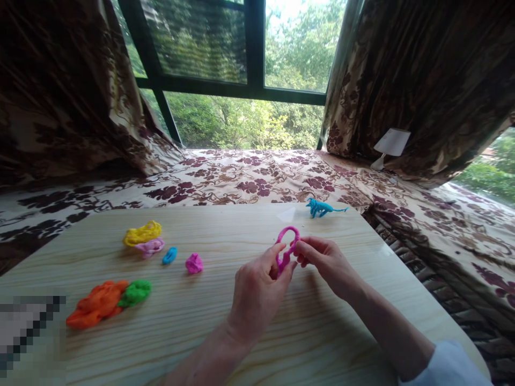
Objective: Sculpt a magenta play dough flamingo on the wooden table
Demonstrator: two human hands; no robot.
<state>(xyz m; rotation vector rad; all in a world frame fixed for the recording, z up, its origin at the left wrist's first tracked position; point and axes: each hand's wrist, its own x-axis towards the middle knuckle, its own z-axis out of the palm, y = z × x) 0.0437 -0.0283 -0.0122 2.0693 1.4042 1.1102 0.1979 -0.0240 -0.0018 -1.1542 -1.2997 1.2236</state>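
Observation:
Between my two hands a magenta loop of modelling clay [288,230] is held up just over the table, its rounded top pointing away from me. My left hand [257,289] pinches the loop's lower left part between thumb and fingers. On its right side, my right hand [324,260] grips the strand with thumb and forefinger. The lower end of the loop is partly hidden by my left fingers. To the left of my hands lies a small magenta clay lump [194,263], and a small blue clay piece [169,255] sits beside it.
Yellow clay [142,234] and pale pink clay [150,247] lie at the left of the wooden table [193,343]. Nearer are orange clay [100,303] and green clay [135,292]. A blue four-legged figure [322,207] stands at the far right edge. A white lamp [392,142] stands beyond.

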